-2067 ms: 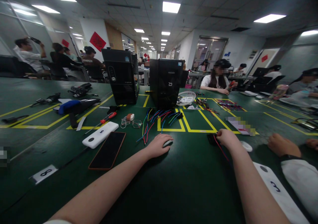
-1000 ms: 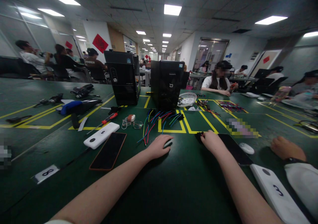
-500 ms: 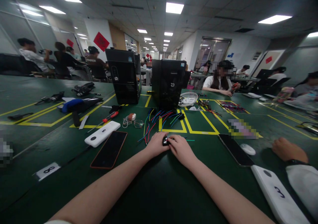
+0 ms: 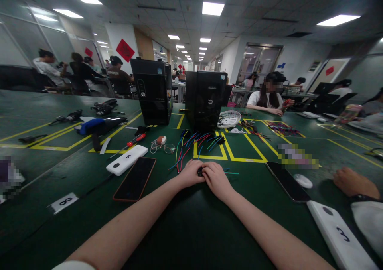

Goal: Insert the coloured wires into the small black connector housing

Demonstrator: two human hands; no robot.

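Note:
My left hand (image 4: 191,173) and my right hand (image 4: 216,177) meet over the green table, fingers closed round a small black piece (image 4: 200,171). Most of that piece is hidden by the fingers, so its kind does not show. A green wire (image 4: 231,173) sticks out to the right beyond my right hand; whether it joins the black piece I cannot tell. Just past the hands lie loose red, blue and green wires (image 4: 191,142). To the left are a phone (image 4: 135,179) with an orange edge and a white power bank (image 4: 127,160) marked 8.
Two black computer towers (image 4: 152,92) (image 4: 206,100) stand behind the wires. A screwdriver (image 4: 131,142), glasses (image 4: 166,148) and a white basket (image 4: 229,119) lie around. At right are another phone (image 4: 287,181), a white mouse (image 4: 303,181), a power bank (image 4: 338,230) and another person's hand (image 4: 356,183).
My fingers have drawn closer together and now cover more of the black piece. The whole view has shifted slightly, so things appear a little further right.

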